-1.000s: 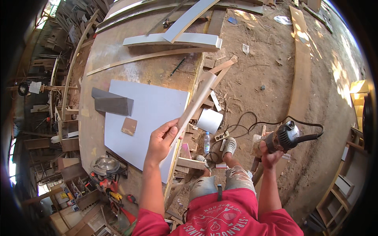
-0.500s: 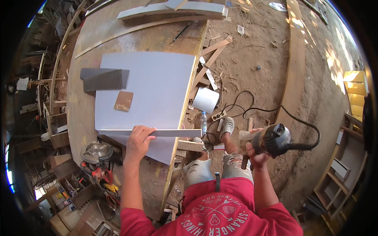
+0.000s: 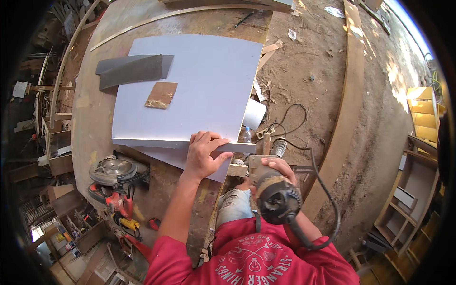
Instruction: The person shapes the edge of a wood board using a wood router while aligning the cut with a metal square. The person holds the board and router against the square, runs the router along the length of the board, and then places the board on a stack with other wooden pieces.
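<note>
My left hand (image 3: pixel 205 154) is closed around a long narrow white-faced strip (image 3: pixel 156 142), close to the strip's right part. The strip lies across the lower part of a large white panel (image 3: pixel 190 80) on the workbench, and its right end juts past the bench edge. In my right hand (image 3: pixel 281 170) is a corded trim router (image 3: pixel 279 202), its dark motor end toward me and its base near the strip's free end. The router's bit is hidden. On the panel rest overlapping grey pieces (image 3: pixel 133 73) and a small brown piece (image 3: pixel 162 95).
A circular saw (image 3: pixel 116 170) sits on the workbench (image 3: pixel 95 114) at left, with red and yellow-handled tools below it. The router's black cord (image 3: pixel 327 190) trails to the dirt floor. A long plank (image 3: pixel 349 90) and wooden frames (image 3: pixel 408 194) lie to the right.
The router has swung left and closer to me, from out at the right to near the strip's end. My left hand still grips the strip; the view has shifted.
</note>
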Demonstrator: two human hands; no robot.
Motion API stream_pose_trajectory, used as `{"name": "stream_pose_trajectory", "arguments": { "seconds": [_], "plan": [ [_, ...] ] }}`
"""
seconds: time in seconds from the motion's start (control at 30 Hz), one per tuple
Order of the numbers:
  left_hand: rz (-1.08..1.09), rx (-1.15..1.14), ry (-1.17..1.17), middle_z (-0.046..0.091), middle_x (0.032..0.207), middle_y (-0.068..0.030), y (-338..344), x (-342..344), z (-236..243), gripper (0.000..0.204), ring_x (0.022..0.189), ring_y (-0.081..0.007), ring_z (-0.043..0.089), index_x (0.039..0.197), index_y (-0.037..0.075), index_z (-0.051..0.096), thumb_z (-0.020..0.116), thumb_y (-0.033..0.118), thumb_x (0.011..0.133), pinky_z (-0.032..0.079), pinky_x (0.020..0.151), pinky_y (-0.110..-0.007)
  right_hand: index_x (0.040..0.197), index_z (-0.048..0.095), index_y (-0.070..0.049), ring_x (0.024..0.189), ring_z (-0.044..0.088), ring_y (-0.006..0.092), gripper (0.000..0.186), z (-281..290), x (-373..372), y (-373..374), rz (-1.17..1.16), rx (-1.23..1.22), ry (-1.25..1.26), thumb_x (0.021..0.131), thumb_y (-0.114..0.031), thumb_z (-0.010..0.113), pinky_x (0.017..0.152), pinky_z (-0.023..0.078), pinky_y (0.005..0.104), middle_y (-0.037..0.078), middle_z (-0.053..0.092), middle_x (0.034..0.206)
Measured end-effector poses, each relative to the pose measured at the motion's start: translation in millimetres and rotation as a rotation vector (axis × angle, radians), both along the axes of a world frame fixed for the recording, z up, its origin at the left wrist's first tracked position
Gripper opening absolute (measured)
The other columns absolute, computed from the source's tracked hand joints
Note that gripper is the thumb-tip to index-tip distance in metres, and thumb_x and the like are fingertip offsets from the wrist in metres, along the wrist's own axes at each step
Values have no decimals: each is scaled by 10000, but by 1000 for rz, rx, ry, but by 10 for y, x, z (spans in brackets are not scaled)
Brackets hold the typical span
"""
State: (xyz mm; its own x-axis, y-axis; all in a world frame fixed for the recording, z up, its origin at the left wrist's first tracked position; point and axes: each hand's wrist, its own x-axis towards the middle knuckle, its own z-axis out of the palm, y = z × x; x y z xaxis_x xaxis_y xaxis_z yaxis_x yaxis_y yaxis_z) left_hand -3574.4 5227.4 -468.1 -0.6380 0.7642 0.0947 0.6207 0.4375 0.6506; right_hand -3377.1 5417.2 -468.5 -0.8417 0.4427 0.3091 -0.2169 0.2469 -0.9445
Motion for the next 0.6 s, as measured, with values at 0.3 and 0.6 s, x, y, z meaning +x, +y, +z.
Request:
{"name": "stream_pose_trajectory", "arguments": {
  "seconds": [0.3, 0.6],
  "plan": [
    [75, 39, 11, 665, 905, 3, -41, 1, -134, 370, 894, -247, 611, 1067, 192, 834, 927, 219, 710, 461, 859, -398, 1393, 552, -81, 1156, 702, 334, 774, -200, -270, -62, 34, 219, 54, 750, -186, 970, 1001, 565, 492, 162, 701, 1249],
    [81, 17, 33, 638, 871, 12, -26, 9, -140, 348, 880, -243, 596, 1034, 226, 837, 909, 197, 695, 459, 861, -397, 1406, 549, -69, 1200, 685, 305, 814, -265, -396, -6, 31, 156, 46, 725, -161, 987, 1053, 543, 458, 153, 692, 1264]
  ]
}}
